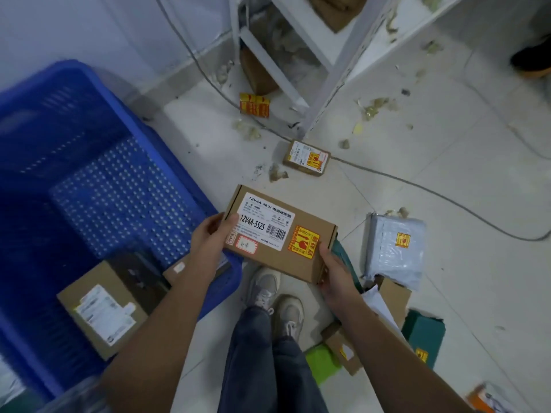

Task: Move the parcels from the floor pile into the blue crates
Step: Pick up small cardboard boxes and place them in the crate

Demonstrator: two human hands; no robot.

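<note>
I hold a flat brown cardboard parcel (277, 231) with a white label and an orange sticker, above the floor just right of the blue crate (89, 93). My left hand (210, 234) grips its left end and my right hand (334, 271) grips its lower right corner. Inside the crate lie a brown box with a white label (104, 308) and a second box (179, 268), partly hidden by my left arm. On the floor at the right sit a grey poly bag (396, 248), a green parcel (425, 333) and small brown boxes (343, 350).
A small brown box (307, 158) lies on the tiles ahead, beside a grey cable (417, 187). A white metal shelf frame (322, 84) stands at the back. Paper scraps litter the floor. My shoes (277, 299) are below the held parcel. Someone's dark shoe (533, 58) is top right.
</note>
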